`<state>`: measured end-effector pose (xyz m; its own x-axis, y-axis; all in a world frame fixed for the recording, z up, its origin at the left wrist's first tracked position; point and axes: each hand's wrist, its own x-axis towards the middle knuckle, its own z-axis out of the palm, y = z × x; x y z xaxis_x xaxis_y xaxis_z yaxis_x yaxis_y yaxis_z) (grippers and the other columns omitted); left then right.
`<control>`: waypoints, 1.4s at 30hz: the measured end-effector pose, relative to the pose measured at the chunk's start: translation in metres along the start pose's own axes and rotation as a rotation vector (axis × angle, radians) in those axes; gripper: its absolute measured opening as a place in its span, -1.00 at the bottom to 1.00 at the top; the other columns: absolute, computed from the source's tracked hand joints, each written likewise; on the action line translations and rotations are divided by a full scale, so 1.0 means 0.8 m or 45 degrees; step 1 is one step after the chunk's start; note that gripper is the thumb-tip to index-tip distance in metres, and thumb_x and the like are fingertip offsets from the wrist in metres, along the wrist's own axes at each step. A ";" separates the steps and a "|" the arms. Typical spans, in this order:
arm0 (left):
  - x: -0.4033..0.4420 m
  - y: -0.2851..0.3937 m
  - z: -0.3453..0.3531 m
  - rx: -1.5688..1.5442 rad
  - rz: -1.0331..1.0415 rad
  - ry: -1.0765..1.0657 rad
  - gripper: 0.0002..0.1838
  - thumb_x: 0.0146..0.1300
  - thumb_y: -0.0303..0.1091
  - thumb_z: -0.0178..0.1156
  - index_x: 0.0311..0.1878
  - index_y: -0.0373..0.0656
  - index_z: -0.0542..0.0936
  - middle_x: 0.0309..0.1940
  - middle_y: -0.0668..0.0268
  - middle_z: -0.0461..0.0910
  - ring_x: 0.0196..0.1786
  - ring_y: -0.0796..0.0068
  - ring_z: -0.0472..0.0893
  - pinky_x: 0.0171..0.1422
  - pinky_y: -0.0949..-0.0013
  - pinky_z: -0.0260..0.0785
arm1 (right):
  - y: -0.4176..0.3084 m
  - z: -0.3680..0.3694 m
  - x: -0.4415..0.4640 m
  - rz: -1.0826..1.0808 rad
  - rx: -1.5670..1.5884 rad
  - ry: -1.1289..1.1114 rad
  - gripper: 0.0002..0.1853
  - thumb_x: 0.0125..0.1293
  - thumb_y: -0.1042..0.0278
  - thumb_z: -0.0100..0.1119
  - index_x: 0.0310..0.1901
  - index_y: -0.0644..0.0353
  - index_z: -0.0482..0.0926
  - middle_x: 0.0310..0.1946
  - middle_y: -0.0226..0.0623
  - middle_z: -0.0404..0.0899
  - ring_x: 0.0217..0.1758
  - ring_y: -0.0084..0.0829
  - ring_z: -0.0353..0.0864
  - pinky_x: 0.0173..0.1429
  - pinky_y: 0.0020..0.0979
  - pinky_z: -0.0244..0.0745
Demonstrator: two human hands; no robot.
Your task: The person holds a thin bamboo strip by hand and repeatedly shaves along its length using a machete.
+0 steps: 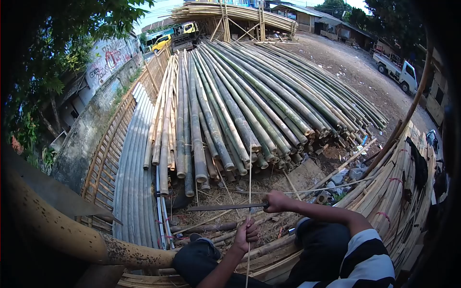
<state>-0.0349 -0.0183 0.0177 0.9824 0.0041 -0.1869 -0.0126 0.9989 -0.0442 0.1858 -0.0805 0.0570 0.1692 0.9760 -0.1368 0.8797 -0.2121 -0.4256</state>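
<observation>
My right hand (276, 201) is closed around the handle of a long knife (218, 208), whose dark narrow blade points left. A thin pale bamboo strip (250, 180) stands nearly upright in front of me, and the blade crosses it. Just below the blade, my left hand (246, 235) is closed around the strip. The strip's lower end runs down past the bottom of the view. Whether the blade cuts into the strip or only lies against it, I cannot tell.
A large stack of bamboo poles (230, 110) lies ahead. Split bamboo slats (379, 192) are piled on my right. At left are a thick bamboo pole (139, 254), a pointed grey blade-like sheet (62, 187) and corrugated sheeting (132, 187). A white pickup (396, 72) stands far right.
</observation>
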 end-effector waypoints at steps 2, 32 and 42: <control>-0.005 0.000 0.007 -0.003 0.000 -0.015 -0.64 0.49 -0.08 -0.26 -0.45 -0.01 0.23 -0.75 0.56 -0.03 -0.76 0.74 -0.08 -0.73 0.62 -0.20 | -0.023 -0.013 -0.009 0.022 -0.080 0.011 -0.74 -0.11 0.14 0.17 -0.48 0.17 0.58 -0.55 -0.04 0.57 -0.42 -0.01 0.59 -0.28 -0.07 0.49; -0.026 0.006 0.028 0.054 0.173 0.164 -0.65 0.46 -0.10 -0.21 -0.48 0.03 0.25 -0.77 0.58 -0.05 -0.78 0.74 -0.08 -0.75 0.62 -0.22 | -0.051 0.014 0.016 -0.003 0.003 -0.005 -0.76 -0.11 0.17 0.16 -0.52 0.18 0.59 -0.52 -0.07 0.58 -0.38 -0.01 0.61 -0.27 -0.06 0.51; -0.031 0.023 0.056 0.038 0.057 -0.036 -0.67 0.47 -0.10 -0.22 -0.45 0.02 0.21 -0.77 0.56 -0.04 -0.78 0.74 -0.06 -0.75 0.61 -0.20 | 0.041 -0.026 0.021 0.677 0.819 0.334 -0.67 -0.06 0.23 0.20 -0.67 0.41 0.49 -0.77 -0.22 0.45 -0.70 -0.38 0.47 -0.49 -0.26 0.40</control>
<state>-0.0509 0.0019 0.0654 0.9858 0.0499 -0.1602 -0.0517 0.9986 -0.0072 0.2270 -0.0697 0.0595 0.6522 0.7028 -0.2842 0.2467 -0.5512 -0.7970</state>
